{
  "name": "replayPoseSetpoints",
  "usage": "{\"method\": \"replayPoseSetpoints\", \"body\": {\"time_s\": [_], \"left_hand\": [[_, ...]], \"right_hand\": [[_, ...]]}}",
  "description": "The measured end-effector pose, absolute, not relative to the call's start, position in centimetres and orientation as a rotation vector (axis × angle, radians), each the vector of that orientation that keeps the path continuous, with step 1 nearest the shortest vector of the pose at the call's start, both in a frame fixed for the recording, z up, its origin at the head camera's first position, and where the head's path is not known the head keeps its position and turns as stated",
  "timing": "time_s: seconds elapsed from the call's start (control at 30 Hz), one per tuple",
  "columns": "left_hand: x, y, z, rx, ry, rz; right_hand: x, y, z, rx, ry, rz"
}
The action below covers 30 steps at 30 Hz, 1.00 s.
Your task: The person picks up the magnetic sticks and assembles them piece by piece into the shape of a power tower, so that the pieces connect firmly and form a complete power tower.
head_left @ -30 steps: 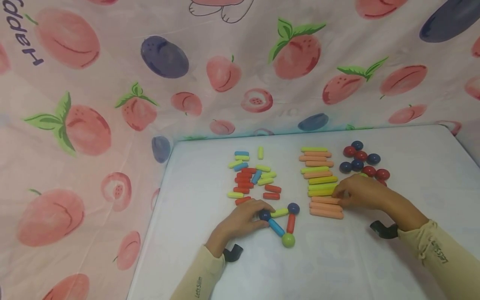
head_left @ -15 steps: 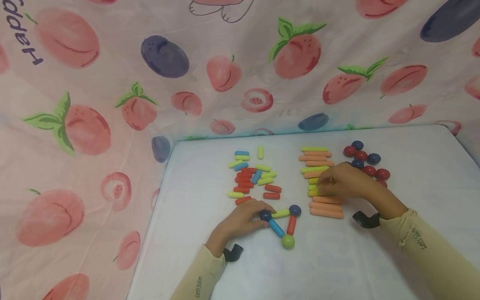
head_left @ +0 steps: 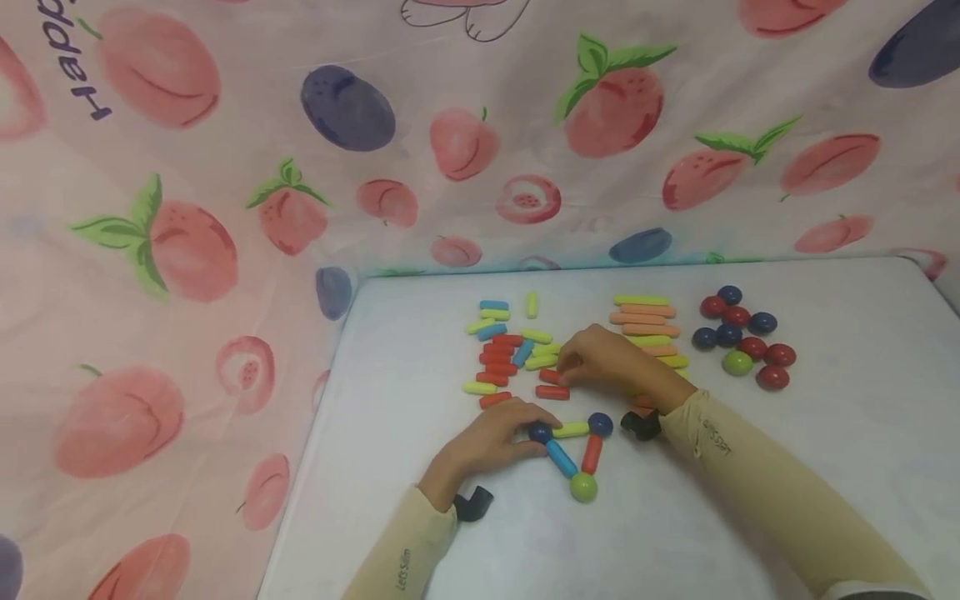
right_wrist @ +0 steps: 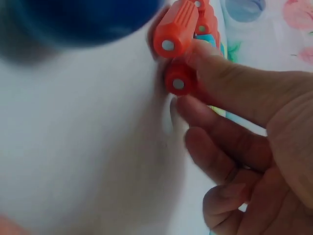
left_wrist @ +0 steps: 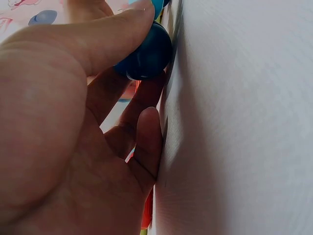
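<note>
Thumb and fingers of my left hand [head_left: 495, 435] pinch a dark blue ball [left_wrist: 149, 54], one corner of a flat triangle on the table. The triangle's sides are a yellow-green rod [head_left: 571, 429], a blue rod [head_left: 561, 457] and a red rod [head_left: 592, 455]. Another dark blue ball [head_left: 600, 424] and a green ball [head_left: 583, 487] form its other corners. Beyond it, my right hand [head_left: 611, 360] pinches a short red magnetic rod [right_wrist: 180, 81] by its end, between thumb and index finger. A second red rod [head_left: 552, 392] lies right beside that one.
Several short red, blue and yellow-green rods [head_left: 498, 350] lie left of my right hand. Longer orange and yellow rods [head_left: 645, 319] are lined up partly under my right forearm. Red, blue and green balls [head_left: 737, 362] cluster at the right. A fruit-print cloth [head_left: 450, 208] hangs behind the white table [head_left: 360, 375].
My right hand has moved left from the long rods to the short red ones and now grips one. The left hand stays on the blue ball. The head view has shifted slightly.
</note>
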<state>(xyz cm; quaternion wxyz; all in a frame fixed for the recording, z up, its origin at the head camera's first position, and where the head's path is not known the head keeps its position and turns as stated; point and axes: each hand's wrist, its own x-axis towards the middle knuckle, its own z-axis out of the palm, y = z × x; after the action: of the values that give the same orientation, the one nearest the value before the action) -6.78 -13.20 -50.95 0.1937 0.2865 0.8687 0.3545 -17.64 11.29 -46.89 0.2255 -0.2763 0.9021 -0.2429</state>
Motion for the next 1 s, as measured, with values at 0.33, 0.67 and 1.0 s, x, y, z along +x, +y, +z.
{"method": "replayPoseSetpoints", "body": {"time_s": [0.33,0.67,1.0], "left_hand": [[-6.7,-12.8,-50.7,0.806,2.448,0.956],[-6.5,-13.2,-50.4,0.779,2.482,0.928],[-6.7,-12.9,-50.7,0.794,2.479,0.952]], "right_hand": [[-18.0,12.4,-47.4,-0.814,2.419,-0.69],[-14.7,15.9,-45.5,-0.735,2.339,-0.864],[-13.1,17.5,-46.7,-0.852,2.256,-0.908]]}}
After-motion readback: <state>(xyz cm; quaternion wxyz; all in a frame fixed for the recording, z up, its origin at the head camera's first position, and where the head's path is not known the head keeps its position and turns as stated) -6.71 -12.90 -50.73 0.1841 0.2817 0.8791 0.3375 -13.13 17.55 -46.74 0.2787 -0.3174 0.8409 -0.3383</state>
